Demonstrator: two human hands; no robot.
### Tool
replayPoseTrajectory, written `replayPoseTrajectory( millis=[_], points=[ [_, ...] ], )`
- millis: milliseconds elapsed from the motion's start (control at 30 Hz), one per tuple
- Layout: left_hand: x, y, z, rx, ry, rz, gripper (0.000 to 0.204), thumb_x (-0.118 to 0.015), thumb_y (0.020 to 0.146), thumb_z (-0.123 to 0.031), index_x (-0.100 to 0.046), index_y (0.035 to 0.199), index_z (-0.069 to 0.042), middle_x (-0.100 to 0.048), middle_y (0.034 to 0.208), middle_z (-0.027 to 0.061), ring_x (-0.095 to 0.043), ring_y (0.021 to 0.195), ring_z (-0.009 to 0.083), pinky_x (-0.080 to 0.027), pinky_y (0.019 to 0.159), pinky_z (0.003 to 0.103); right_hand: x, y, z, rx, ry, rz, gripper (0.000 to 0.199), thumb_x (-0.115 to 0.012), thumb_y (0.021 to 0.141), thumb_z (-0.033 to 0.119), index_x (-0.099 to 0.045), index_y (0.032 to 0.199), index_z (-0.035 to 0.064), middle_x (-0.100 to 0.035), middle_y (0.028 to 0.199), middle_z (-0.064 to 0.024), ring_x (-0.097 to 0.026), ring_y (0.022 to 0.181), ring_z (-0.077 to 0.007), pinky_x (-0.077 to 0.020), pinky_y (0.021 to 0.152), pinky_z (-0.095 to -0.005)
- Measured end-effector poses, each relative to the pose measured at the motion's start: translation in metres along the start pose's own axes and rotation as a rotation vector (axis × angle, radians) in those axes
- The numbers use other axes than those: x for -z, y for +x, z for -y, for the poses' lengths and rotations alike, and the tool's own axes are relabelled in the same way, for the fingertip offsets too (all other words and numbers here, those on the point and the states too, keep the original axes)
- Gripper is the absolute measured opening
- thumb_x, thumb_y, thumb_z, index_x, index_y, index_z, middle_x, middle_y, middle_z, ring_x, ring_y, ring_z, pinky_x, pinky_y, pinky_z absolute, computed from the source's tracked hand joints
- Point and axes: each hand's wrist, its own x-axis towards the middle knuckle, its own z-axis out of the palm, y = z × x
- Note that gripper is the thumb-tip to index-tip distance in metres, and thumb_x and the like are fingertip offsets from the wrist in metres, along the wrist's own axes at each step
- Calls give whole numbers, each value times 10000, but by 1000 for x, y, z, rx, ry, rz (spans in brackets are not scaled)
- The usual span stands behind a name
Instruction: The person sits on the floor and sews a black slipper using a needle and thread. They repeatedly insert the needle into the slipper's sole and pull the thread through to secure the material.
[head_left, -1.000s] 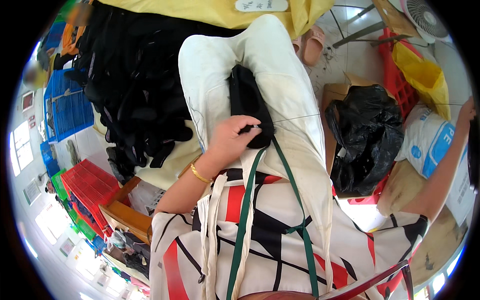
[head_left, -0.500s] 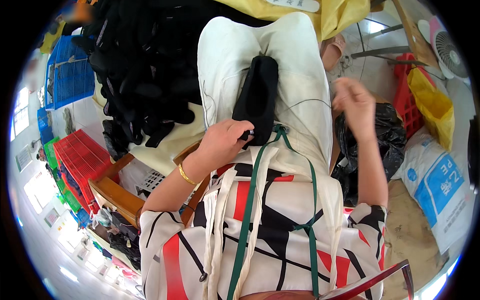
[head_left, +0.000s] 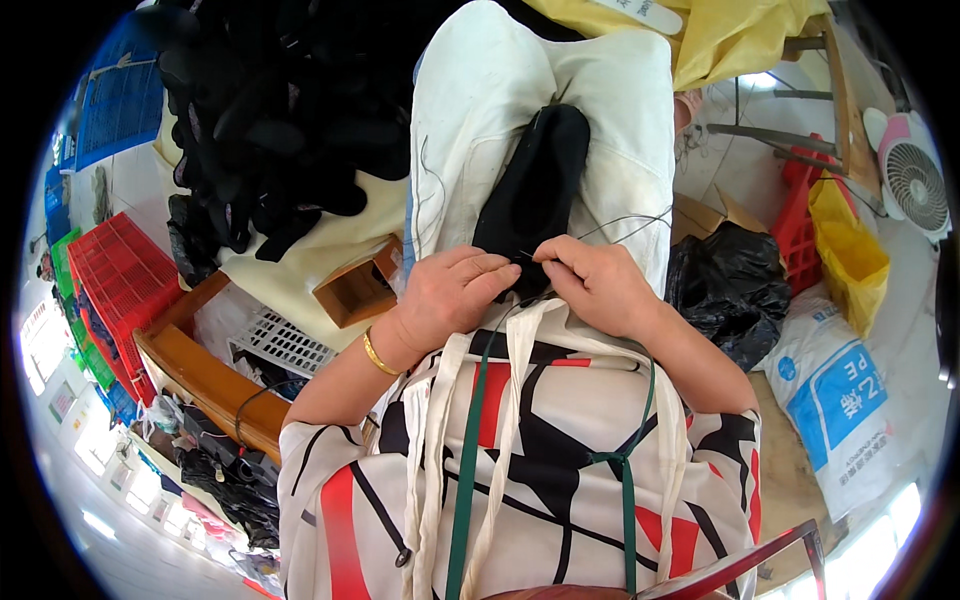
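Note:
A black cloth shoe (head_left: 540,175) lies on the white cloth (head_left: 480,70) over my lap, opening up, with its heel end toward me. My left hand (head_left: 455,285) is closed on the heel edge, thumb and fingers pressed together. Close beside it, my right hand (head_left: 600,285) pinches a thin needle (head_left: 527,257) at the same edge; only a sliver of it shows. Dark thread (head_left: 625,219) runs from near the right hand across the white cloth. Part of the shoe's heel is hidden behind the fingers.
A heap of black shoes (head_left: 270,120) fills the left on pale cloth. Nearby are a wooden frame (head_left: 210,370), a red crate (head_left: 125,275) and a white perforated basket (head_left: 285,342). To the right stand a black plastic bag (head_left: 730,290), a white sack (head_left: 835,390) and a fan (head_left: 912,185).
My right hand has come in from the far right to the shoe's heel, beside my left hand. The shoe now leans slightly more to the right, and the whole view has shifted.

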Motion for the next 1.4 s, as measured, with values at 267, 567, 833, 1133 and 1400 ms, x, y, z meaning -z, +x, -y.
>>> replayPoseTrajectory(
  millis=[267, 567, 833, 1133, 1400],
  points=[
    [-2, -1, 2, -14, 4, -28, 360, -698, 634, -10, -696, 989, -67, -700, 920, 47, -674, 762, 214, -558, 613, 303, 4, 2, 4, -9, -55, 42, 167, -578, 924, 170, -646, 1051, 84, -677, 752, -172, -657, 692, -385, -529, 649, -478],
    [-1, 1, -1, -3, 12, -36, 333, -700, 641, -11, -702, 969, -68, -710, 919, 50, -679, 768, 212, -561, 629, 297, 3, 8, 5, 19, -56, 51, 154, -579, 919, 155, -646, 1032, 74, -668, 746, -186, -650, 688, -396, -514, 636, -489],
    [-5, -3, 0, 38, -54, -61, 393, -664, 580, 43, -688, 960, -57, -733, 902, 73, -709, 763, 247, -588, 664, 314, -12, 8, -7, -31, 25, 61, 125, -569, 962, 176, -576, 1058, 96, -664, 788, -190, -642, 718, -414, -507, 637, -489],
    [-5, -6, 0, 78, -110, -58, 392, -647, 582, 70, -681, 954, -49, -732, 900, 82, -714, 772, 257, -591, 684, 319, -14, 6, -15, 32, 22, 69, 130, -570, 968, 174, -558, 1083, 115, -669, 819, -180, -651, 745, -407, -516, 645, -477],
    [-4, 1, -5, 55, -71, -39, 390, -696, 576, 43, -678, 952, -60, -727, 887, 75, -701, 740, 245, -574, 630, 321, -11, 19, 6, -108, 135, 59, 163, -525, 977, 153, -473, 1081, 39, -646, 809, -229, -626, 782, -451, -487, 685, -514]
  ],
)
